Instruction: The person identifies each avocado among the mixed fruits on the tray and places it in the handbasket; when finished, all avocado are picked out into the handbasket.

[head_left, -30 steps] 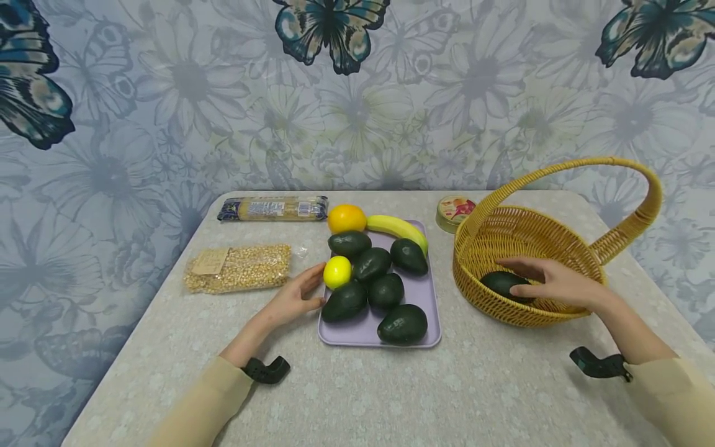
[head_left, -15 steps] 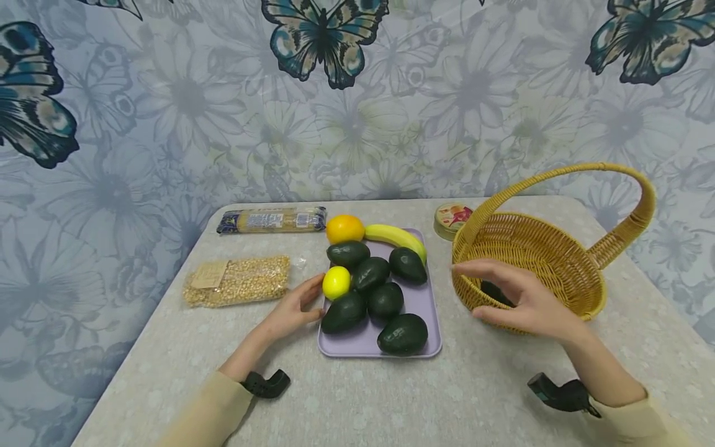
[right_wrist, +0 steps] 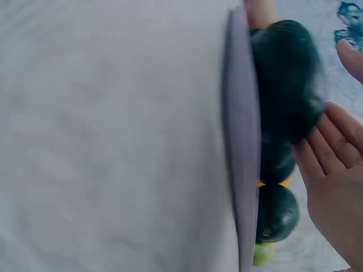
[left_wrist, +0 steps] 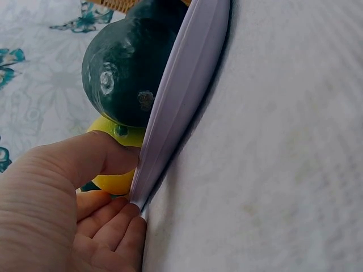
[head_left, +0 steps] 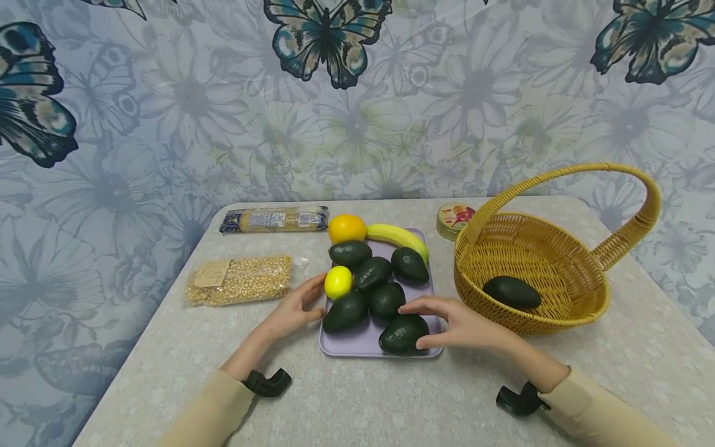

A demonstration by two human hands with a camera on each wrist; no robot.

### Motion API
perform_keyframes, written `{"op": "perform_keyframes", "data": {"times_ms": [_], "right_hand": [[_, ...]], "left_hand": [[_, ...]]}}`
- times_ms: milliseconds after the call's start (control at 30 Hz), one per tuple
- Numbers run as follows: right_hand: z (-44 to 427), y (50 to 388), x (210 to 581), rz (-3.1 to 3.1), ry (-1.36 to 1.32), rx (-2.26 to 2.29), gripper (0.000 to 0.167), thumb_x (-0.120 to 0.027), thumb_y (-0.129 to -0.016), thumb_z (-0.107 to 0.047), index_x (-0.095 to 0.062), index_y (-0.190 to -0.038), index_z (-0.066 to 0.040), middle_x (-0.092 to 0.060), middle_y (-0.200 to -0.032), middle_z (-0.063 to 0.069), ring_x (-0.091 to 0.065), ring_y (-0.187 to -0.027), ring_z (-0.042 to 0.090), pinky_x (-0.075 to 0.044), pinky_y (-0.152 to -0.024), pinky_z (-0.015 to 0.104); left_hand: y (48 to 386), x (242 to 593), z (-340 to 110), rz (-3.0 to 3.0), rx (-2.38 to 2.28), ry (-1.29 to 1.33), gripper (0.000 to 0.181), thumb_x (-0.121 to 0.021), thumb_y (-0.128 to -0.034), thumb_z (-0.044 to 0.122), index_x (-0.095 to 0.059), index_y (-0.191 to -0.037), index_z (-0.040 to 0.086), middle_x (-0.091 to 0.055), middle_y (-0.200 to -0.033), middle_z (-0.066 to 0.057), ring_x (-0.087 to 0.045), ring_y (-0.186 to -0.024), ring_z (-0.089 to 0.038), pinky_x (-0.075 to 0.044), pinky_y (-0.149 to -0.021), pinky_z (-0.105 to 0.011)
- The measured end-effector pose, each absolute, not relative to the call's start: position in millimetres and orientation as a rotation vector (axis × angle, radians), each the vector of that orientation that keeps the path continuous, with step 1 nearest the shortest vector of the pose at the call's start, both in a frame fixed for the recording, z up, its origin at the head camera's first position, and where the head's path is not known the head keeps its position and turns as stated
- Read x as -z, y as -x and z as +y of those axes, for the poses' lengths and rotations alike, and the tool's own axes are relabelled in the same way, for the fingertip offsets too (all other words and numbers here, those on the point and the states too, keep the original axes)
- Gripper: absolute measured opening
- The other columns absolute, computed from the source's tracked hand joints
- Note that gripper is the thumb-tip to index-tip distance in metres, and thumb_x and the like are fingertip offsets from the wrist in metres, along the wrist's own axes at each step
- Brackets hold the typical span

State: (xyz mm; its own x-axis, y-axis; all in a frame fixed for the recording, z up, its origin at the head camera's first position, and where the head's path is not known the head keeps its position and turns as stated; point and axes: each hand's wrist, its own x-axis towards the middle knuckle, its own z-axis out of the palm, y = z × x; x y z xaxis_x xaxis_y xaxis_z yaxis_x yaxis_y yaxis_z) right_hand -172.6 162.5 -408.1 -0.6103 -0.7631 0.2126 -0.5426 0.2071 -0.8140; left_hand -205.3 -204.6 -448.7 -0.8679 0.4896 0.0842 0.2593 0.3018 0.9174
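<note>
On my head view I have the right hand (head_left: 460, 323) at the near right corner of the lilac tray (head_left: 357, 347), thumb and fingers spread wide around the nearest avocado (head_left: 403, 335); on the right wrist view the thumb stands apart from it, while the fingers reach its side, and I cannot tell whether they touch. That hand has no grip on anything that I can see. The left hand (head_left: 296, 307) rests against the tray's left edge, fingers relaxed and thumb at the rim, just beside the lemon (head_left: 337, 282) and the avocado at the near left (head_left: 346, 312). I count six avocados on the tray, bunched close together, the one by the right hand lying on its side. An orange (head_left: 347, 229) sits at the far left corner and a banana (head_left: 399, 237) curves along the far right one. To the right I see the wicker basket (head_left: 536, 254), its handle arched up, with a single avocado (head_left: 511, 292) lying inside near the front wall. A round tin (head_left: 455, 218) stands behind, near the basket; a bag of yellow kernels (head_left: 254, 279) and a long packet (head_left: 276, 220) lie left of the tray on the table (head_left: 346, 403).
</note>
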Motion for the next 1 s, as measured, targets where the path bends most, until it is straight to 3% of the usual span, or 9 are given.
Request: {"op": "perform_keyframes", "data": {"times_ms": [167,333,600,833,1000], "right_hand": [[161.8,173.5,413.2,2.265,1.212,1.331,0.052,-0.074,-0.083,-0.027,-0.055,-0.13,-0.013,-0.057,-0.128,-0.002,-0.052,-0.118,0.017,-0.046,-0.094,0.044],[162.5,175.2,416.0,2.241,1.164,1.361,0.05,-0.075,-0.082,-0.024,-0.057,-0.127,-0.011,-0.059,-0.126,0.001,-0.054,-0.116,0.019,-0.045,-0.097,0.039],[161.5,176.7,419.3,2.267,1.094,1.312,0.055,-0.079,-0.077,-0.029,-0.058,-0.125,-0.01,-0.06,-0.123,-0.001,-0.056,-0.111,0.014,-0.045,-0.097,0.031],[159.6,173.6,416.1,2.311,1.093,1.255,0.056,-0.079,-0.076,-0.034,-0.058,-0.125,-0.013,-0.06,-0.122,-0.004,-0.058,-0.108,0.012,-0.044,-0.098,0.032],[165.2,168.1,392.3,2.312,1.163,1.239,0.053,-0.077,-0.079,-0.031,-0.057,-0.127,-0.019,-0.058,-0.123,-0.007,-0.054,-0.114,0.014,-0.044,-0.099,0.037]], "left_hand": [[204.5,446.6,-203.2,2.357,-1.588,-0.705,0.075,-0.062,-0.0859,-0.005,-0.021,-0.149,0.0,-0.025,-0.151,-0.02,-0.026,-0.136,-0.034,-0.024,-0.11,-0.044],[203.0,443.7,-201.8,2.372,-1.566,-0.693,0.075,-0.061,-0.086,-0.006,-0.021,-0.149,0.0,-0.024,-0.151,-0.019,-0.027,-0.136,-0.034,-0.025,-0.11,-0.043],[191.6,418.3,-194.4,2.362,-1.555,-0.694,0.072,-0.059,-0.0844,-0.011,-0.02,-0.144,-0.012,-0.023,-0.148,-0.029,-0.026,-0.134,-0.043,-0.025,-0.109,-0.05],[199.7,435.7,-199.2,2.371,-1.567,-0.673,0.074,-0.059,-0.0845,-0.01,-0.02,-0.147,-0.006,-0.021,-0.15,-0.025,-0.025,-0.135,-0.04,-0.023,-0.11,-0.048],[203.9,446.3,-202.5,2.374,-1.577,-0.674,0.075,-0.062,-0.085,-0.006,-0.022,-0.149,0.0,-0.024,-0.151,-0.019,-0.026,-0.136,-0.034,-0.024,-0.111,-0.043]]}}
